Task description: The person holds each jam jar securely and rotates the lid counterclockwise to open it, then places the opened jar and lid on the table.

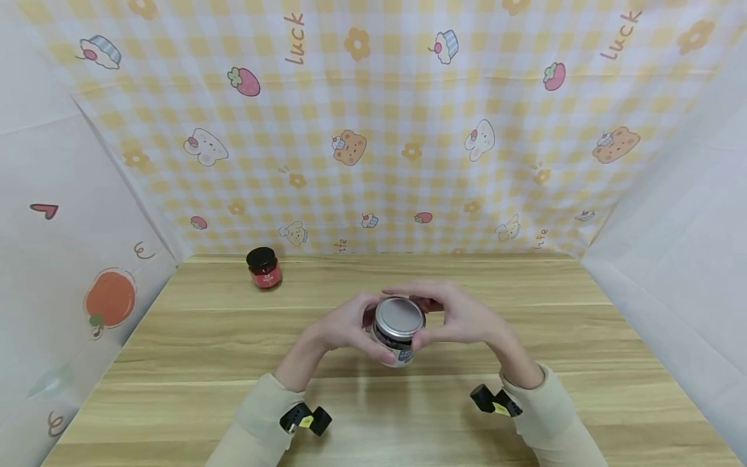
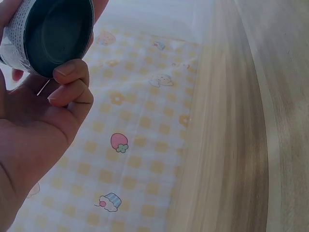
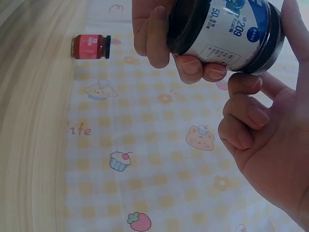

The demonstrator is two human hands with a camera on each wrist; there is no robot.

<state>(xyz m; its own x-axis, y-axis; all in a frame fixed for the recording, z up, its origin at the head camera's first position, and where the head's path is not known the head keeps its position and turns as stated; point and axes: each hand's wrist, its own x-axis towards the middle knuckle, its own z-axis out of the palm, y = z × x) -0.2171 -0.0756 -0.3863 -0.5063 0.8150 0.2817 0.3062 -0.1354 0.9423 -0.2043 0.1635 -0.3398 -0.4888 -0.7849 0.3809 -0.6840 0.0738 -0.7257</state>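
Note:
In the head view a glass jam jar (image 1: 403, 355) with dark contents and a white-and-blue label is held above the table, its silver lid (image 1: 400, 316) on top. My left hand (image 1: 345, 327) grips the jar's body from the left, thumb in front. From the other side my right hand (image 1: 463, 319) holds the lid's edge between thumb and fingers. The left wrist view shows the jar's dark round base (image 2: 58, 36) with fingers curled beside it. In the right wrist view the printed label (image 3: 231, 36) faces the camera.
A small red jar (image 1: 266, 275) with a black lid stands at the back left of the wooden table (image 1: 192, 363). Behind the table hangs a yellow checked cloth (image 1: 385, 188). White sheets (image 1: 671, 227) border both sides.

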